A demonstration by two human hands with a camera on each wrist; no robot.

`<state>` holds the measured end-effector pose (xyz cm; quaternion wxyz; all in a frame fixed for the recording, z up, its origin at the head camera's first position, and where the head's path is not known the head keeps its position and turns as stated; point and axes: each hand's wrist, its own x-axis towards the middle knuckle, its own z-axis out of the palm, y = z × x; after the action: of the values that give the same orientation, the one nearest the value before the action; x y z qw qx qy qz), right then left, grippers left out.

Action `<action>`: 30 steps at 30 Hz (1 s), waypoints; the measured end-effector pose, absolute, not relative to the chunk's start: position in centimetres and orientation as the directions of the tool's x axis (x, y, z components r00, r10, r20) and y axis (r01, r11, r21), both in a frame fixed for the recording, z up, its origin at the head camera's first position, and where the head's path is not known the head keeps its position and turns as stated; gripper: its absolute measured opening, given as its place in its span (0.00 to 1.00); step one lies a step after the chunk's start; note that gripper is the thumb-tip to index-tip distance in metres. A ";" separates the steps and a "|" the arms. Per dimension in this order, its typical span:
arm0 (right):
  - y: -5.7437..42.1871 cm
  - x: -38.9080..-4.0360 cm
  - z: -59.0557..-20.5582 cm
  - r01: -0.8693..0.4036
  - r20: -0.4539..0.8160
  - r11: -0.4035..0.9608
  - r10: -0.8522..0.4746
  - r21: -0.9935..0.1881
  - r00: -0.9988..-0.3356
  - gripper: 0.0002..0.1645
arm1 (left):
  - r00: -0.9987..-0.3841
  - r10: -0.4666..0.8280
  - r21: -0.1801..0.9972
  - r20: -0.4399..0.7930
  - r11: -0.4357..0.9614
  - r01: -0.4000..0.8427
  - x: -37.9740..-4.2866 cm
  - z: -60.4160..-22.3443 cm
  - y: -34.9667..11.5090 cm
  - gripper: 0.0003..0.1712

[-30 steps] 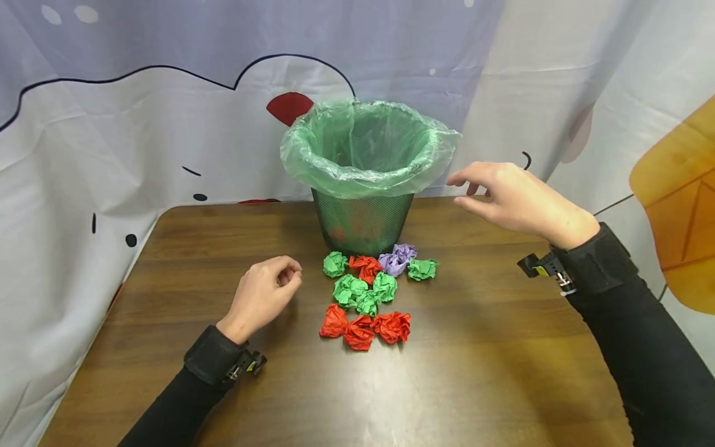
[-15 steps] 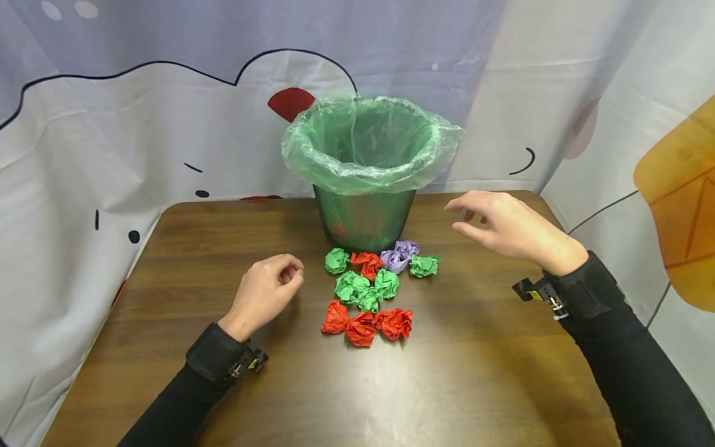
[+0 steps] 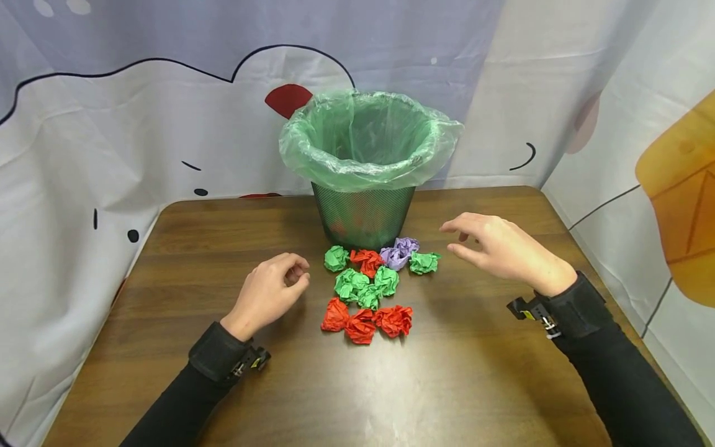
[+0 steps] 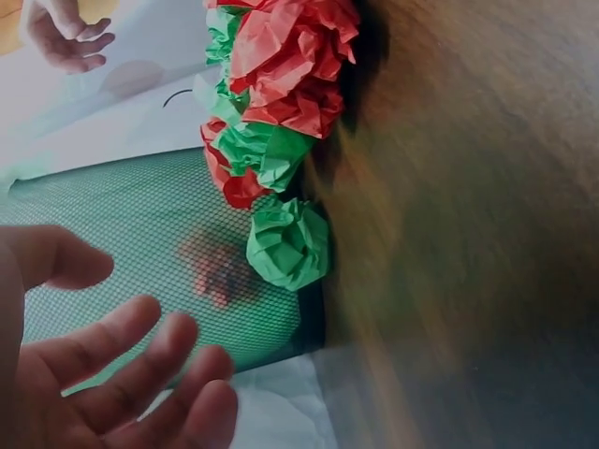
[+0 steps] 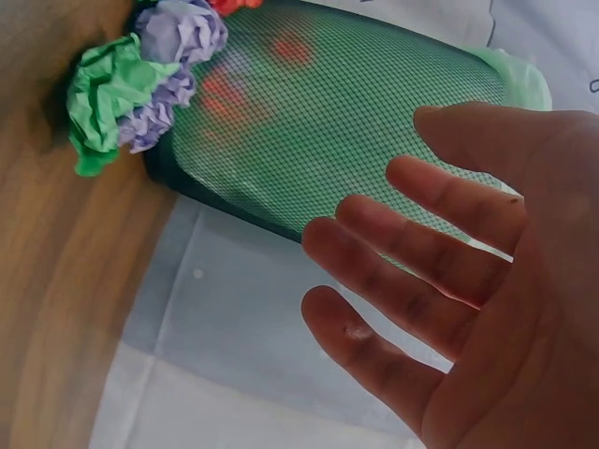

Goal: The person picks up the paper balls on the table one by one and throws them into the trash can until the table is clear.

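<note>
Crumpled paper balls lie in a cluster on the table: several green ones (image 3: 350, 284), red ones (image 3: 393, 321) along the front, and purple paper (image 3: 400, 253) near the bin. My left hand (image 3: 270, 288) is held left of the cluster, fingers loosely curled around nothing. Over the table on the other side, my right hand (image 3: 499, 248) has its fingers relaxed and apart, nearest to the rightmost green paper ball (image 3: 424, 263). In the right wrist view its palm is bare. Behind the balls stands a mesh bin (image 3: 363, 217) with a green plastic liner (image 3: 357, 177) folded over its rim.
Red shapes show faintly through the bin's mesh (image 4: 220, 271). The wooden table (image 3: 463, 385) ends just behind the bin, where a patterned curtain (image 3: 212, 124) hangs. Another stretch of curtain (image 3: 603, 174) runs along the right side.
My right hand has come down from beside the bin's rim to lower over the table, still holding nothing. The left hand has barely moved, and the paper balls lie as before.
</note>
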<state>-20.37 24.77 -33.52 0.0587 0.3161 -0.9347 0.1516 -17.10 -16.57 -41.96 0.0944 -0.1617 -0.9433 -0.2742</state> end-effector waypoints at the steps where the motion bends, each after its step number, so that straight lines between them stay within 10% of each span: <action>1: 24.8 -20.3 -33.7 -0.610 0.205 0.753 -0.574 -0.248 -0.793 0.19 | -0.932 0.264 0.485 0.251 0.799 0.356 -17.0 -41.9 -16.5 0.10; 15: 24.9 -20.0 -36.2 -0.607 0.166 0.742 -0.585 -0.286 -0.794 0.19 | -0.850 0.526 0.519 0.040 0.716 0.467 -16.5 -42.2 -15.4 0.32; 30: 24.9 -19.6 -37.4 -0.594 0.161 0.743 -0.574 -0.310 -0.803 0.18 | -0.778 0.628 0.470 -0.028 0.695 0.544 -16.1 -43.1 -13.6 0.30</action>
<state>-19.61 24.94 -37.37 0.0277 0.3130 -0.9330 0.1752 -16.14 -13.57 -43.10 -0.0937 -0.3198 -0.9159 -0.2239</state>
